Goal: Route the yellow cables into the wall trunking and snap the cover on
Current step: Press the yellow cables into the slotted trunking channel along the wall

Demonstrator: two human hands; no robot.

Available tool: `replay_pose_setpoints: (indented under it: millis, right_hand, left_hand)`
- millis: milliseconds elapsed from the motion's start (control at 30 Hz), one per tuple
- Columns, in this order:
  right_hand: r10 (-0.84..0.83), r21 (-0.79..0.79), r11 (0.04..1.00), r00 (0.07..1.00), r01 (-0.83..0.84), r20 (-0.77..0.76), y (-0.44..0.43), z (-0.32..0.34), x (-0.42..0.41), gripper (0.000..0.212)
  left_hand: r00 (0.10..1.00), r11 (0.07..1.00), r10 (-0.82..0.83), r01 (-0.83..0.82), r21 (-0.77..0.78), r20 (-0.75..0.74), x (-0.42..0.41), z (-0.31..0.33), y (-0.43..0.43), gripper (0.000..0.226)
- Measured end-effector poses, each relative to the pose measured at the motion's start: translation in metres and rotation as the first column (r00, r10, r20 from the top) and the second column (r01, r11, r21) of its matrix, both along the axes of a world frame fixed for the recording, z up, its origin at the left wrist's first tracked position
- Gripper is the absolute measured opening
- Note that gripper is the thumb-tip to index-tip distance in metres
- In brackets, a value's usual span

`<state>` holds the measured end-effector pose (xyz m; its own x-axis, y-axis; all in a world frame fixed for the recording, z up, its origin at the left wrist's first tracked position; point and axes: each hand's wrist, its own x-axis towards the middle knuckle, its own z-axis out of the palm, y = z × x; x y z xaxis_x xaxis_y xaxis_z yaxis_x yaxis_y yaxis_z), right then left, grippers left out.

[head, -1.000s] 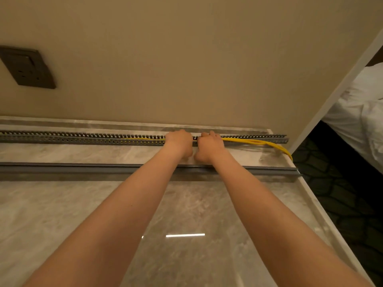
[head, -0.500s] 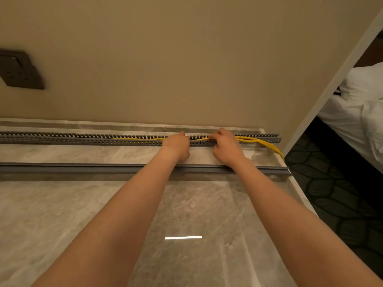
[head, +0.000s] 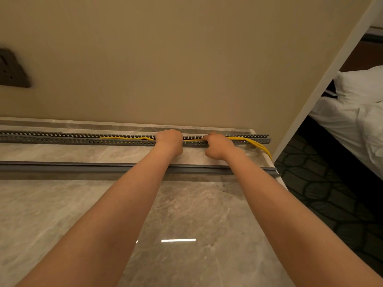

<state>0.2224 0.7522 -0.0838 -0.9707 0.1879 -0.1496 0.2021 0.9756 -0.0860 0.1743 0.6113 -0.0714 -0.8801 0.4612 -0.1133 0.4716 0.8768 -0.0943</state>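
Beige wall (head: 165, 59) rises behind a polished marble countertop (head: 186, 214), and at their join lies a long grey slotted trunking (head: 83, 139), its channel open. The yellow cables (head: 248, 139) lie inside its right half, show again in the gap between the two hands, then lift out near the trunking's right end and drop over the counter's edge. The left hand (head: 169, 141) sits on the trunking with fingers curled down into the channel over the cables (whether they clasp the cables is hidden). Just right of it, the right hand (head: 218, 146) is fisted, its fingertips pinching the cables at the trunking's top. The grey cover (head: 83, 166) lies loose on the counter, parallel to the trunking and nearer the person. Above the trunking's left end hangs a dark wall socket (head: 12, 69); beyond its right end are patterned carpet (head: 331, 193) and a white-sheeted bed (head: 356, 112).
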Motion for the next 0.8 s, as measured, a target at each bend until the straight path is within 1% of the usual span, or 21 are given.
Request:
replay_pose_setpoints:
  millis: [67,167,200,267,300,333,367,433,533,600,667,800]
  right_hand:
    - [-0.008,-0.010,1.000,1.000,0.008,0.011,0.001,0.002,-0.003,0.036]
    - [-0.016,-0.078,0.997,1.000,0.014,-0.017,0.000,0.000,-0.002,0.029]
    - [-0.020,-0.142,0.990,0.999,0.014,-0.041,0.002,0.000,-0.001,0.031]
    - [-0.049,-0.307,0.952,0.992,0.012,-0.114,0.011,0.000,0.004,0.041]
    - [-0.067,-0.361,0.933,0.985,0.005,-0.158,0.016,0.000,0.007,0.047]
    - [-0.075,-0.366,0.931,0.977,-0.004,-0.202,0.022,-0.001,0.010,0.052]
    - [-0.068,-0.319,0.948,0.968,-0.014,-0.243,0.027,-0.002,0.013,0.053]
    - [-0.039,-0.161,0.987,0.950,-0.012,-0.309,0.038,-0.007,0.020,0.053]
    - [-0.008,0.051,0.998,0.938,0.027,-0.347,0.054,-0.010,0.030,0.047]
    - [0.002,0.107,0.994,0.941,0.037,-0.338,0.064,-0.009,0.033,0.042]
    - [-0.013,0.104,0.993,0.939,0.052,-0.344,0.072,-0.005,0.031,0.037]
    - [-0.015,0.153,0.986,0.946,0.068,-0.323,0.083,0.007,0.025,0.029]
  left_hand:
    - [0.999,0.999,-0.031,0.032,0.010,-0.019,0.003,0.001,0.006,0.029]
    - [0.988,0.981,-0.150,0.146,0.125,0.023,0.008,-0.002,0.022,0.031]
    - [0.979,0.969,-0.198,0.187,0.161,0.051,0.009,-0.005,0.028,0.033]
    - [0.965,0.955,-0.242,0.217,0.204,0.106,0.014,-0.009,0.038,0.040]
    - [0.963,0.955,-0.241,0.213,0.208,0.122,0.014,-0.011,0.040,0.044]
    - [0.963,0.957,-0.239,0.212,0.199,0.128,0.014,-0.012,0.042,0.047]
    - [0.964,0.959,-0.235,0.209,0.189,0.124,0.013,-0.012,0.043,0.048]
    - [0.968,0.965,-0.219,0.197,0.171,0.119,0.011,-0.012,0.045,0.045]
    - [0.977,0.974,-0.188,0.171,0.149,0.104,0.010,-0.010,0.049,0.040]
    - [0.982,0.979,-0.171,0.161,0.129,0.077,0.012,-0.011,0.053,0.037]
    - [0.985,0.981,-0.164,0.157,0.118,0.052,0.012,-0.011,0.055,0.034]
    - [0.991,0.981,-0.129,0.123,0.150,0.037,0.009,-0.008,0.055,0.027]
